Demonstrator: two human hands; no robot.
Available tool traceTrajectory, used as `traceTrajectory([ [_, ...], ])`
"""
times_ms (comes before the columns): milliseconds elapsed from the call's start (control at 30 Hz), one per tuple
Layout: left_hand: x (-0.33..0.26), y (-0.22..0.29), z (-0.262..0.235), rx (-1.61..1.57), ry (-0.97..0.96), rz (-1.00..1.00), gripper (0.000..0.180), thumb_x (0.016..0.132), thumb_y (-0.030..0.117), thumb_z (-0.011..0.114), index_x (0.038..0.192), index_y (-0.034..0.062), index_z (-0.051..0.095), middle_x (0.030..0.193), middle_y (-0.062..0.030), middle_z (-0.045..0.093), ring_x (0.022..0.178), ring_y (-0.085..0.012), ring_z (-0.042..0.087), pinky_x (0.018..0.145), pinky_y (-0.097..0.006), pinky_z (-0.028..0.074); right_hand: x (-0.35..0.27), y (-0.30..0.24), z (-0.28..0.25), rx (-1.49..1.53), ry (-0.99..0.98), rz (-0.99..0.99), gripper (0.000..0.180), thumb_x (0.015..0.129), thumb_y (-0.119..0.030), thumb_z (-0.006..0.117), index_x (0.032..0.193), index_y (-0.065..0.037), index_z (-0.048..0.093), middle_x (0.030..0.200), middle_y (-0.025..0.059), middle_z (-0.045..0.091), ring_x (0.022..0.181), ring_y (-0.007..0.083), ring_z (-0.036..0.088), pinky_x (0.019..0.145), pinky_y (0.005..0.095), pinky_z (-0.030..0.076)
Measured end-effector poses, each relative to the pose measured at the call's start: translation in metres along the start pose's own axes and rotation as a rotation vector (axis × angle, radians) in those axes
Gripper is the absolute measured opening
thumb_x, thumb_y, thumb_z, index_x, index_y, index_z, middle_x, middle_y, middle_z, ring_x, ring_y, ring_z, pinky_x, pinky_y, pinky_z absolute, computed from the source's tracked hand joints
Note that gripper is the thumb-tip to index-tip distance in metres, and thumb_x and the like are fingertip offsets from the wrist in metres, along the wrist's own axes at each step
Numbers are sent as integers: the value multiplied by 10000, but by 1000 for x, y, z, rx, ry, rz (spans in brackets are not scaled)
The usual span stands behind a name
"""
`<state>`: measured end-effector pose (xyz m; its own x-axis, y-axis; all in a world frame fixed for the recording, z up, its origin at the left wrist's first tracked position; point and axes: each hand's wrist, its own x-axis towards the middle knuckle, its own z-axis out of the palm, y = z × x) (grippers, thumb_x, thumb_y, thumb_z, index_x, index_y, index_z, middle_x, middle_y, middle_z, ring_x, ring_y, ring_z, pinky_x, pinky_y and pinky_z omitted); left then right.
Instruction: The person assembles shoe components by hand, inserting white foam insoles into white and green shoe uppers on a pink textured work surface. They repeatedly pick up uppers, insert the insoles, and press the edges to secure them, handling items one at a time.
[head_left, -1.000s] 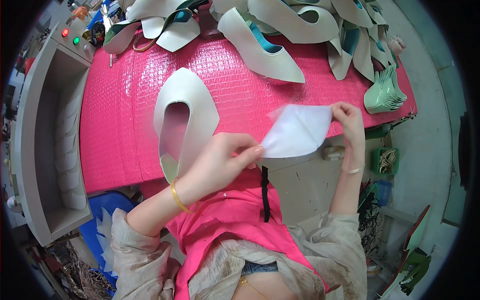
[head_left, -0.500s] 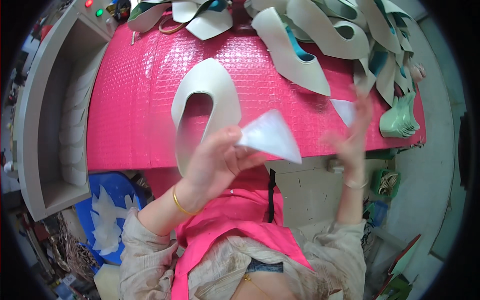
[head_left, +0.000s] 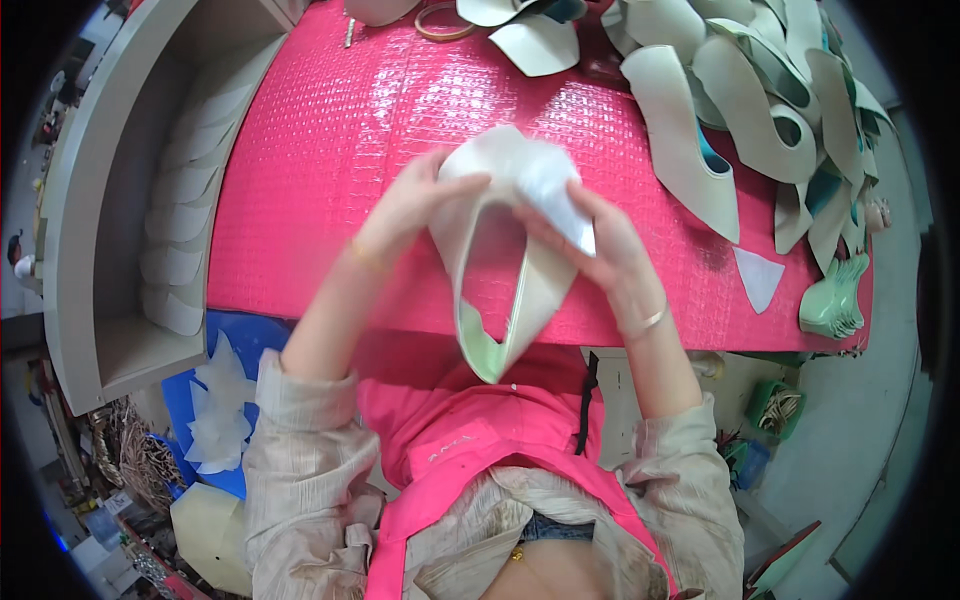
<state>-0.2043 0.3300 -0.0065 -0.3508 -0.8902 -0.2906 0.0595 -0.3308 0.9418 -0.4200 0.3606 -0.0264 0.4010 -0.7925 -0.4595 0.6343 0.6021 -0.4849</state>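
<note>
A pale cream shoe upper (head_left: 545, 285) with a long oval opening and a light green lining is between my hands, its narrow end over the table's front edge. My left hand (head_left: 408, 205) pinches the upper's left side near the broad toe end, thumb on top. On the other side, my right hand (head_left: 612, 240) grips a white triangular piece (head_left: 552, 195) and rests it over the right of the toe; the fingers beneath are partly hidden. A second white triangular piece (head_left: 758, 278) lies on the pink table cover (head_left: 330, 200) to the right.
Many cream uppers (head_left: 690, 140) are heaped at the back right, near a stack of mint green pieces (head_left: 835, 300). A tape roll (head_left: 446, 22) lies at the back. On the left stands a grey cabinet (head_left: 85, 210); below it, a blue chair (head_left: 255, 335) bears translucent white pieces.
The white triangular piece has passed from my left hand to my right and now lies against the upper. My left hand has taken hold of the upper's toe end. The view has shifted left.
</note>
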Motion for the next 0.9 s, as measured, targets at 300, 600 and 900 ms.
traceTrajectory([
  [300, -102, -46, 11, 1362, 457, 454, 385, 723, 185, 651, 1060, 58, 515, 908, -109, 503, 675, -353, 531, 585, -425, 420, -49, 36, 7, -162, 51, 22, 362, 901, -171, 488, 1167, 74, 474, 1050, 133, 599, 935, 190, 596, 851, 315, 466],
  [600, -92, -31, -23, -59, 329, -151, 332, 892, 264, 523, 867, -54, 615, 646, -43, 598, 635, -105, 598, 546, -273, 464, 20, 48, 55, -971, 34, -90, 326, 825, -12, 554, 1144, -49, 502, 756, 29, 571, 610, 50, 532, 468, 189, 426],
  [900, -79, -36, -20, 181, 417, -236, 194, 809, 180, 629, 762, 0, 575, 559, -17, 562, 420, -53, 499, 354, -192, 374, 22, 49, 59, -1093, 315, -126, 198, 798, -53, 605, 984, -34, 540, 669, 36, 554, 540, 80, 542, 378, 222, 451],
])
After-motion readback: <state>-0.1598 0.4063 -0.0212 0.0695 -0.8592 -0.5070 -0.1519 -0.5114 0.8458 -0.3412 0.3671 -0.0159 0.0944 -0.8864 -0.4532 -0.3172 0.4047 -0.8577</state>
